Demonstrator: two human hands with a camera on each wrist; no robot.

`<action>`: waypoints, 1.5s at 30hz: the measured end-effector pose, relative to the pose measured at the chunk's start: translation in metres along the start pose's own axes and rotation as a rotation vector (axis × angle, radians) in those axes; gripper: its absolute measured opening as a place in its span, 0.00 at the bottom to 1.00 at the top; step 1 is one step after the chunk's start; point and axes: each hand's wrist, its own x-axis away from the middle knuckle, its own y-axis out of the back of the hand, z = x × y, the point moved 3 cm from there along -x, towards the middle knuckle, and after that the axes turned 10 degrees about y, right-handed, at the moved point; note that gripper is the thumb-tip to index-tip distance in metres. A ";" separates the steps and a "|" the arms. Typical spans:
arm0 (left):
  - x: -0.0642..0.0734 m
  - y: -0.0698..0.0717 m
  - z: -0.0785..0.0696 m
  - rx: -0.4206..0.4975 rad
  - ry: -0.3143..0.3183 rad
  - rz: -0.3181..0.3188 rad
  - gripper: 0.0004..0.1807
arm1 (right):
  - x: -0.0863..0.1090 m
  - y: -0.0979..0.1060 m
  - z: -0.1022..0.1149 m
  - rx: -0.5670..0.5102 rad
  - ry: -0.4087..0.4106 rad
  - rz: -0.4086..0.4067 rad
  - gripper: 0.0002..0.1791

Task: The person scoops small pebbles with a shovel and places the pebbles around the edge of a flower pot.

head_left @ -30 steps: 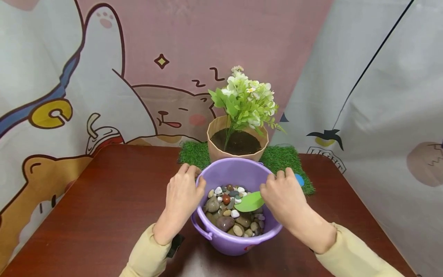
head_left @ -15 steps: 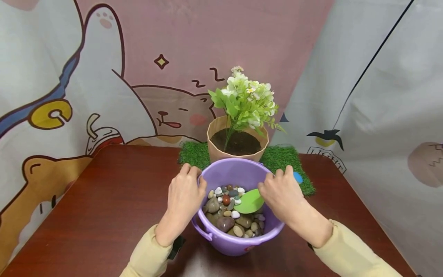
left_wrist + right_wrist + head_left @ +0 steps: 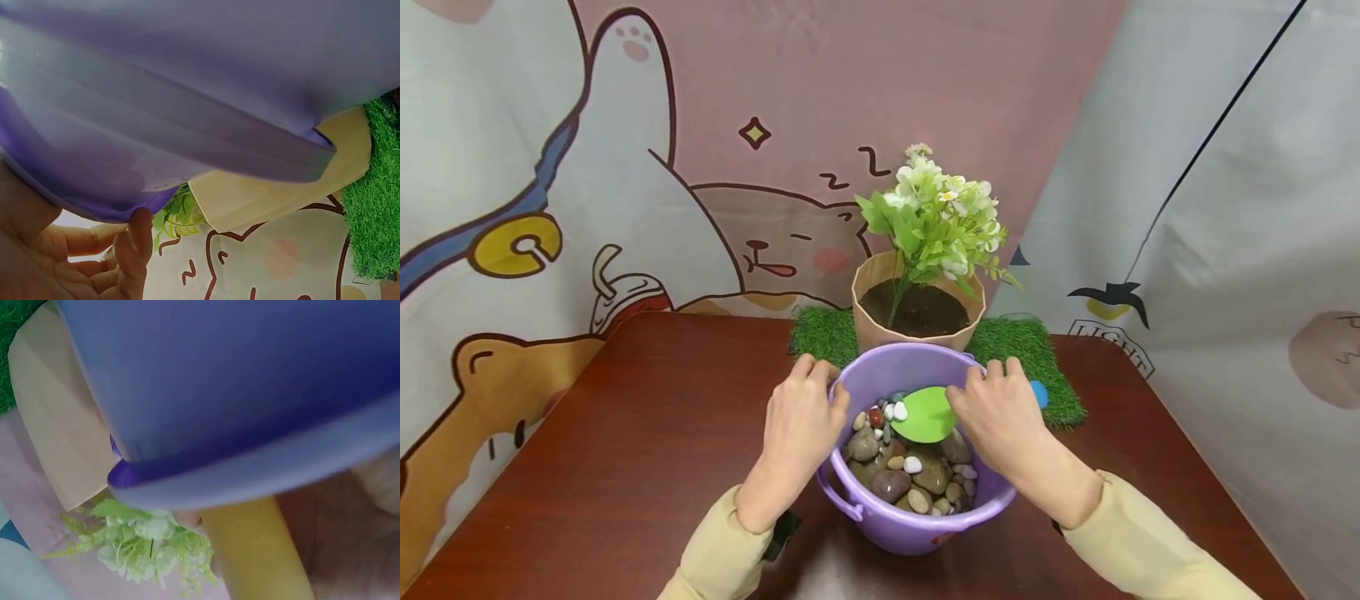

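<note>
A purple bucket (image 3: 898, 533) on the table holds wet pebbles (image 3: 891, 485) of mixed colours. My left hand (image 3: 800, 429) grips its left rim, thumb on the inner side; the left wrist view shows the fingers (image 3: 142, 234) at the rim. In my right hand (image 3: 1003, 421), over the right rim, is a toy shovel. Its green blade (image 3: 927, 415) is down inside the bucket, with white pebbles (image 3: 897, 411) against its left edge. The yellow handle (image 3: 256, 550) shows in the right wrist view; the blue end (image 3: 1039, 394) sticks out behind the hand.
Right behind the bucket, a beige flowerpot (image 3: 917, 340) with dark soil and white-flowered greenery (image 3: 940, 217) stands on an artificial grass mat (image 3: 1037, 358). The brown table (image 3: 685, 433) meets cartoon-printed cloth (image 3: 760, 233) at the back and sides.
My right hand has drawn leftward, and the shovel blade has shifted left and back across the pebbles, disturbing those at the rear. The left hand keeps its hold on the rim.
</note>
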 end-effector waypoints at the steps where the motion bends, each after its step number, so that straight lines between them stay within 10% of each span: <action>1: 0.000 0.000 0.000 0.000 0.000 0.000 0.05 | -0.001 0.000 0.000 0.002 0.013 -0.011 0.10; 45: -0.003 0.000 -0.001 -0.032 0.031 0.029 0.05 | 0.002 -0.034 0.011 -0.249 0.177 -0.034 0.14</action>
